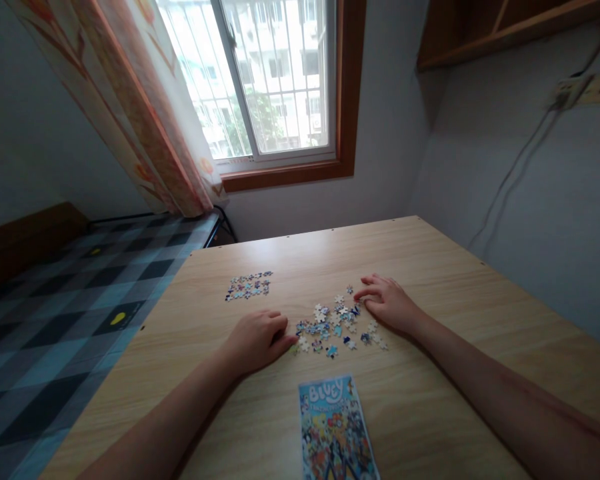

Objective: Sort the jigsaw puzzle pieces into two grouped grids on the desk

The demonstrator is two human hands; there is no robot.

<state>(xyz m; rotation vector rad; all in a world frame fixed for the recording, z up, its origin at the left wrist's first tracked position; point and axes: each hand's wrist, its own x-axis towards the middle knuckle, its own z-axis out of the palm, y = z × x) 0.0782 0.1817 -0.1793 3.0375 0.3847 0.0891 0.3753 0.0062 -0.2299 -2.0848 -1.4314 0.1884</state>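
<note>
A loose heap of jigsaw puzzle pieces [320, 327] lies on the wooden table between my two hands. My left hand [257, 339] rests at the left edge of the heap, fingers bent and thumb stretched apart from them. Its thumb tip is beside a greenish puzzle piece [294, 349]; whether they touch I cannot tell. On the heap's right side lies my right hand [387, 303], open, with its fingers stretched out and their tips at the outer pieces. Nothing shows in its grip. Farther left, several pieces sit in neat rows [249, 285].
A colourful Bluey picture box or sheet [335, 427] lies at the near side of the wooden table [460, 293]. Left of the table is a bed with a checked cover [70, 320]. Behind are a curtain [145, 100] and a window [280, 80].
</note>
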